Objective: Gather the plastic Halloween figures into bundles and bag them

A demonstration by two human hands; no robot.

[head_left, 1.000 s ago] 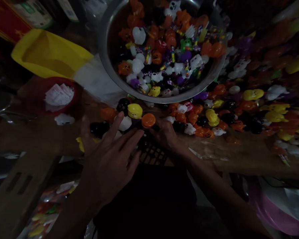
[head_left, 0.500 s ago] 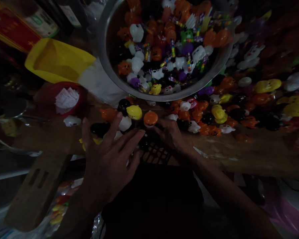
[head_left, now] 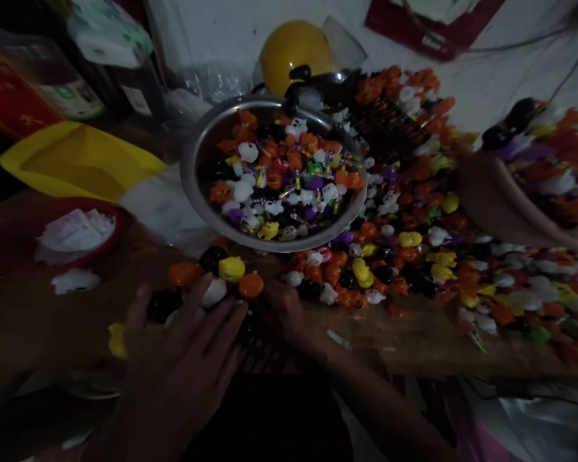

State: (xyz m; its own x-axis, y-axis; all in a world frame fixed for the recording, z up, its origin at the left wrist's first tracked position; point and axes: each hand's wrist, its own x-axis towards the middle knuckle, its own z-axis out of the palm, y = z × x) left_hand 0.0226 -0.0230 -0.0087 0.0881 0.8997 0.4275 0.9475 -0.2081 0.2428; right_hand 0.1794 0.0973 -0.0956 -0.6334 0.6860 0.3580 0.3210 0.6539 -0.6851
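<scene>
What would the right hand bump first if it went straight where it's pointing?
The right hand would probably meet the round orange toy first; it's too dark to tell whether they're touching.

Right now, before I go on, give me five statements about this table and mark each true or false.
1. The metal bowl holds many small toys. True.
2. The right hand is inside the metal bowl. False: the right hand is low at the front of the table, close to an orange toy.
3. The red bowl holds white packets. True.
4. The left hand is closed in a fist. False: the left hand has its fingers spread among toys.
5. A yellow helmet sits behind the metal bowl. True.
</scene>
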